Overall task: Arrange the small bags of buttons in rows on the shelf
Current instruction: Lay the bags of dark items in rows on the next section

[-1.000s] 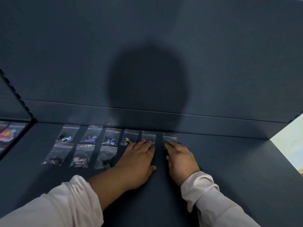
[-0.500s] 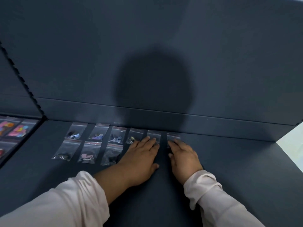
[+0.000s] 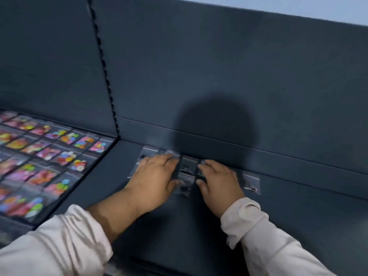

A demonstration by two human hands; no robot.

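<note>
Across the dark shelf (image 3: 298, 226) lie small bags (image 3: 251, 183)

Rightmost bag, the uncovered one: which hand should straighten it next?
Right, probably. The right hand lies flat just beside the rightmost bag; the left hand rests on other bags farther left and would have to cross over.

Left hand (image 3: 154, 181) flat, palm down, fingers straight; right hand (image 3: 219, 181) likewise, just beside it.
</note>
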